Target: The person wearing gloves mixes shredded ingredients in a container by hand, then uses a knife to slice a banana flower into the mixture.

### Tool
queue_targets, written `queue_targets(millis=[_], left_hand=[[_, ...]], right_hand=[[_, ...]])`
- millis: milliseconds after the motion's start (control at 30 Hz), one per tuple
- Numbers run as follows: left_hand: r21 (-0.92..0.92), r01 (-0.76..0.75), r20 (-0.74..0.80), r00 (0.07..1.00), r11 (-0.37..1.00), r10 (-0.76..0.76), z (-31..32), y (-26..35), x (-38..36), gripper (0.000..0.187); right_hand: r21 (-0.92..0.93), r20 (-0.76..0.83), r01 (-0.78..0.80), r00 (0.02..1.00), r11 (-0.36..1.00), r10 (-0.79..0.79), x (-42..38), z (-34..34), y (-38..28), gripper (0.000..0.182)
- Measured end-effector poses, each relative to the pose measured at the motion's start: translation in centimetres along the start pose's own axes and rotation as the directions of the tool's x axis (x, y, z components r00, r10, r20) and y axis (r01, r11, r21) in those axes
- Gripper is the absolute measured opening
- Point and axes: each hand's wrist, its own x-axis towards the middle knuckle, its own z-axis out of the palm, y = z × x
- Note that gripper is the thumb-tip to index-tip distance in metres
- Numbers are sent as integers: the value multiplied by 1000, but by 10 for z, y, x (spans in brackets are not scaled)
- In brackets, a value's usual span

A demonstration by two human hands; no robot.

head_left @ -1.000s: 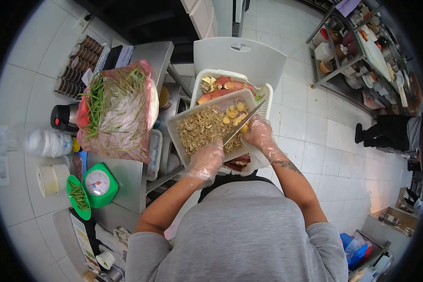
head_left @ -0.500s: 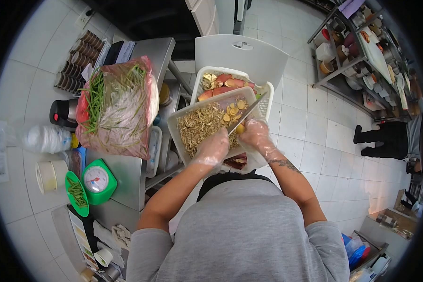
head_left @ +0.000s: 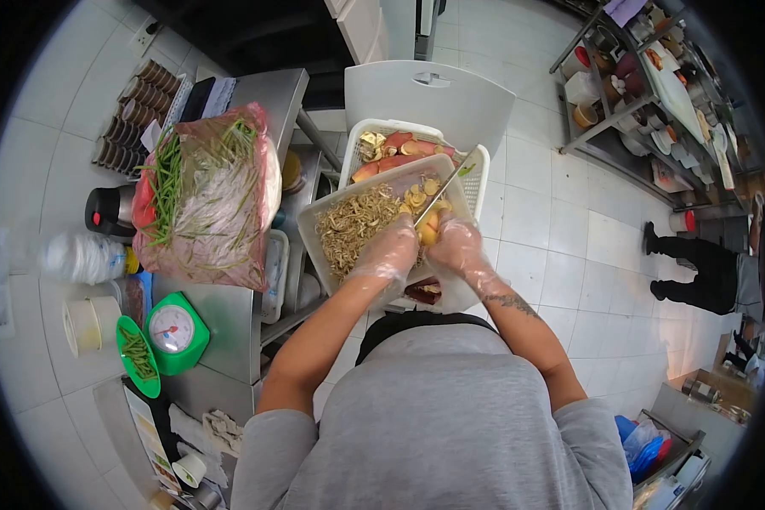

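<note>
My left hand, in a clear plastic glove, is closed round the handle of a knife, whose blade points up and to the right. Close beside the blade, my gloved right hand grips a yellow-fleshed piece of sweet potato with some reddish skin. Both hands are over the near part of a white plastic tub. In it lie pale brown shreds on the left and round yellow slices on the right. Behind, red-skinned sweet potatoes rest in a white basket.
A white chair stands behind the basket. On the steel table at left are a pink bag of green beans, a green scale and a green dish of cut beans. A person in black trousers stands far right.
The knife blade has tilted more upright and slid left off the sweet potato piece, which now shows more. My right hand has turned slightly. The person at far right has shifted their legs.
</note>
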Motion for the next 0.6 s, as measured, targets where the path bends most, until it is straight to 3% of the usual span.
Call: queue_targets(millis=[67,167,300,600], left_hand=[[52,-83,6,997,995,83,-3,-9,-9,28],[71,-146,29,989,987,145,-6,-16,-24,23],[101,-107,60,993,989,102,-7,-15,-44,22],[120,-76,56,996,990,70,0,-25,-55,26]], right_hand=[[18,101,-86,991,996,83,14,-13,12,52],[14,74,-105,992,994,104,19,-20,15,54],[-62,71,-37,997,997,41,23,-13,21,41],[-52,140,-52,988,997,59,29,-10,18,39]])
